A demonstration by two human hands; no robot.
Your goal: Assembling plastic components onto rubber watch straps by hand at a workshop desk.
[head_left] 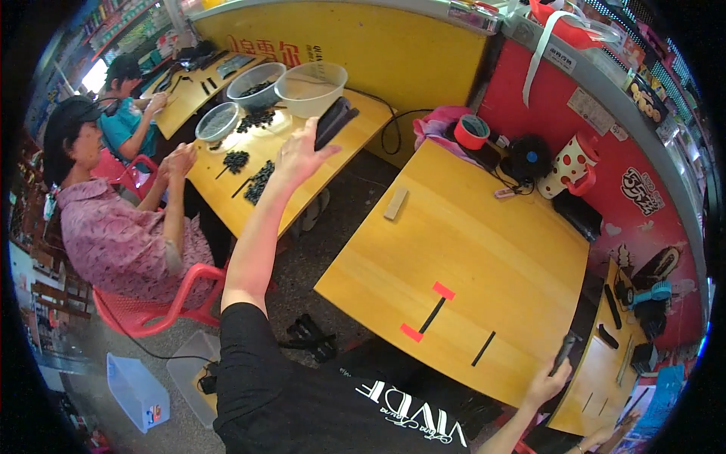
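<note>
My left arm reaches up over the neighbouring table. In my left hand (297, 157) is a dark, flat, oblong case-like object (336, 121), its exact kind unclear; the fingers meet its left side and the thumb stretches below it. At the lower right, my right hand (546, 384) is closed around a small black handheld tool (564, 352), beside the near right corner of the wooden table (461, 250). On that table a thin black strip (432, 315) lies between two pieces of red tape (444, 290). Another black strip (484, 348) lies nearer my right hand.
A small wooden block (395, 203), red tape roll (472, 132), black fan (528, 157) and polka-dot cup (569, 165) stand farther back. Left table holds plastic tubs (311, 89) and black parts (261, 181). A person in pink (121, 227) sits there; another person's hand (605, 436) shows lower right.
</note>
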